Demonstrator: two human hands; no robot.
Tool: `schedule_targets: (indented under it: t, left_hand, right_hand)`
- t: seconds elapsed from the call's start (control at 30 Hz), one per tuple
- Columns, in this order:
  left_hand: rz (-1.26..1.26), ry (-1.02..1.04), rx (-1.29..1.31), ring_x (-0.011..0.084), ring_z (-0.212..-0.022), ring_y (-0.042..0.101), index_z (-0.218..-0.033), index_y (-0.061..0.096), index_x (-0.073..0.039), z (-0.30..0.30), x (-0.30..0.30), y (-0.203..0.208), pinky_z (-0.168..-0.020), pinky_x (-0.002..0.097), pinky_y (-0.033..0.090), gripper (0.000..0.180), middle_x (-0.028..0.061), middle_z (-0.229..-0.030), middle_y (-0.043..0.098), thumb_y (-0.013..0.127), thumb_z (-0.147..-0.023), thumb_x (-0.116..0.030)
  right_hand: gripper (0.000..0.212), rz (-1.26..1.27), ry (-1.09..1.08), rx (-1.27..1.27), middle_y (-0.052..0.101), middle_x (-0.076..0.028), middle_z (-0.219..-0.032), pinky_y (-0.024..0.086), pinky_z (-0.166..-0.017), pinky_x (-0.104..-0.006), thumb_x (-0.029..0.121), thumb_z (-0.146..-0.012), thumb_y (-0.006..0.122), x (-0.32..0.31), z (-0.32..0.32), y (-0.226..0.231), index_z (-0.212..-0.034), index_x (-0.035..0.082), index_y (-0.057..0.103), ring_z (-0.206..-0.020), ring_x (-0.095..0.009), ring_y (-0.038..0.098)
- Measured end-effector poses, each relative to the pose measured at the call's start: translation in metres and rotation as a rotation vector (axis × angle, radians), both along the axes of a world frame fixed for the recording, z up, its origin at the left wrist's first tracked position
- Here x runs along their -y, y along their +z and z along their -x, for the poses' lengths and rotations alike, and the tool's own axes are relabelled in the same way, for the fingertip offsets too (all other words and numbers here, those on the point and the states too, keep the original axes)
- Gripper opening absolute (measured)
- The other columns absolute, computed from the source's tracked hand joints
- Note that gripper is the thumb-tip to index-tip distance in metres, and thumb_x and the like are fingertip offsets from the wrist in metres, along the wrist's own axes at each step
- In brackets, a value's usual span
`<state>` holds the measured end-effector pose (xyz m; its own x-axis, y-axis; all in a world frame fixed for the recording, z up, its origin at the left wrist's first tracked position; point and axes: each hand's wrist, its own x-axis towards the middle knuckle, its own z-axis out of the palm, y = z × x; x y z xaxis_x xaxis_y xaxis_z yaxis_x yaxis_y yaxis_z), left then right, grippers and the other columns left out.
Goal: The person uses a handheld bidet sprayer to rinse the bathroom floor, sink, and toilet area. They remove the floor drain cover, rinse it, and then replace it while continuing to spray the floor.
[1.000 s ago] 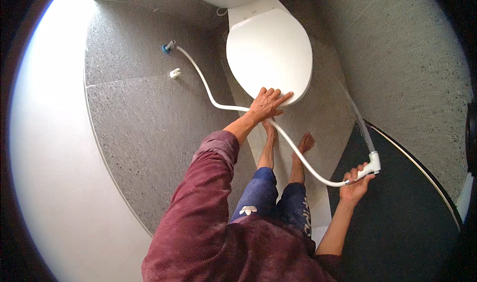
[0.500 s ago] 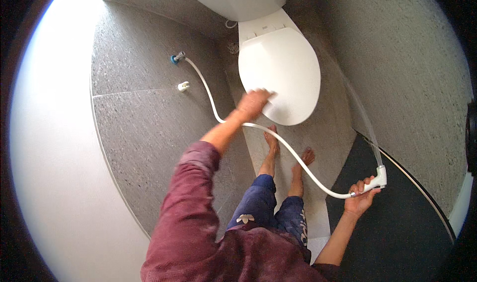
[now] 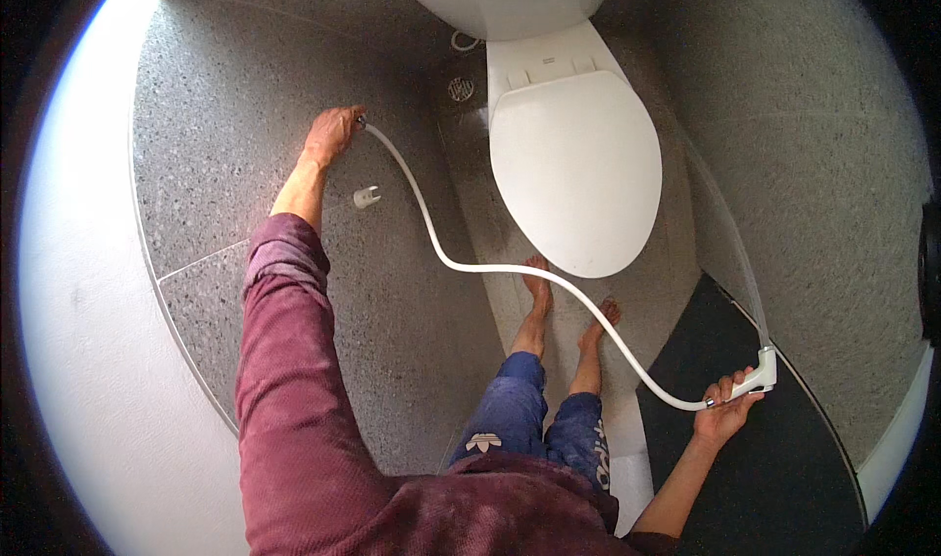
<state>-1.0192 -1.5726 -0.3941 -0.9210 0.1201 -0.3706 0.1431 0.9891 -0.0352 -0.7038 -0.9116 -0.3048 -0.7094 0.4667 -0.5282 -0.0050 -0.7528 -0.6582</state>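
Observation:
My right hand (image 3: pixel 722 414) is wrapped round the handle of a white bidet sprayer (image 3: pixel 762 372) at the right. A thin water jet (image 3: pixel 739 247) leaves its head and runs up along the right wall. From the sprayer's foot a white hose (image 3: pixel 515 269) curves across, in front of the toilet, to the left wall. There my left hand (image 3: pixel 334 135) is closed over the wall valve (image 3: pixel 362 121); the fingers hide most of it. Just below that hand a small white sprayer holder (image 3: pixel 367 197) is fixed to the wall with nothing in it.
A white toilet (image 3: pixel 578 169) with its lid down stands in the middle. Near its base is a round floor drain (image 3: pixel 461 89). Grey tiled walls (image 3: pixel 235 135) rise on both sides, and a dark floor area (image 3: pixel 765 458) lies at the lower right. My bare feet (image 3: pixel 537 280) are before the toilet.
My left hand has moved from over the toilet lid to the wall valve and closed on it. My right hand still holds the spraying bidet sprayer. The view has shifted slightly.

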Motion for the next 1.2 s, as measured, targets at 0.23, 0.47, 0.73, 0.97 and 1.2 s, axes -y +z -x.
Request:
schedule_targets:
  t: [0.23,0.47,0.73,0.97,1.2]
  left_hand:
    - [-0.038,-0.009,-0.267,0.0340,-0.085,0.062,-0.094,0.058,-0.003,-0.007,0.000,-0.014,-0.074,0.0434,0.049,0.018,0.0192,-0.086,0.063,0.062,-0.078,-0.011]
    - [-0.179,-0.057,0.011,0.0344,-0.094,0.059,-0.106,0.060,-0.006,0.012,0.023,-0.019,-0.079,0.0430,0.048,0.031,0.0180,-0.095,0.063,0.063,-0.075,-0.008]
    - [-0.179,-0.160,-0.294,0.0341,-0.091,0.059,-0.101,0.061,-0.004,0.002,0.019,-0.020,-0.077,0.0440,0.046,0.029,0.0161,-0.090,0.063,0.064,-0.072,-0.007]
    - [0.028,-0.145,0.108,0.0359,-0.089,0.060,-0.098,0.064,-0.003,0.020,0.048,-0.017,-0.078,0.0447,0.047,0.023,0.0185,-0.086,0.063,0.060,-0.075,-0.003]
    - [0.023,-0.079,-0.113,0.0326,-0.098,0.056,-0.109,0.057,-0.007,0.004,0.044,-0.018,-0.082,0.0422,0.046,0.042,0.0140,-0.104,0.058,0.069,-0.069,-0.005]
  right_hand:
    - [0.051,-0.080,-0.002,0.036,0.051,-0.004,-0.089,0.036,-0.045,-0.0243,0.045,-0.090,0.047,0.025,0.004,0.014,-0.120,0.004,0.045,-0.058,-0.011,0.041]
    - [0.050,-0.101,0.018,0.059,0.051,-0.004,-0.088,0.036,-0.046,-0.0249,0.044,-0.089,0.048,0.028,0.006,0.015,-0.119,0.004,0.046,-0.059,-0.011,0.042]
    - [0.052,-0.083,-0.054,0.037,0.050,-0.002,-0.086,0.032,-0.049,-0.0246,0.047,-0.087,0.049,0.027,0.008,0.017,-0.117,0.005,0.047,-0.057,-0.011,0.039]
    - [0.052,-0.023,-0.075,-0.069,0.052,-0.004,-0.089,0.037,-0.048,-0.0260,0.046,-0.088,0.049,0.017,-0.001,-0.004,-0.119,0.005,0.046,-0.058,-0.012,0.043]
    - [0.051,-0.028,-0.117,-0.049,0.052,-0.003,-0.089,0.037,-0.049,-0.0260,0.045,-0.088,0.049,0.015,-0.003,-0.007,-0.119,0.005,0.045,-0.060,-0.012,0.044]
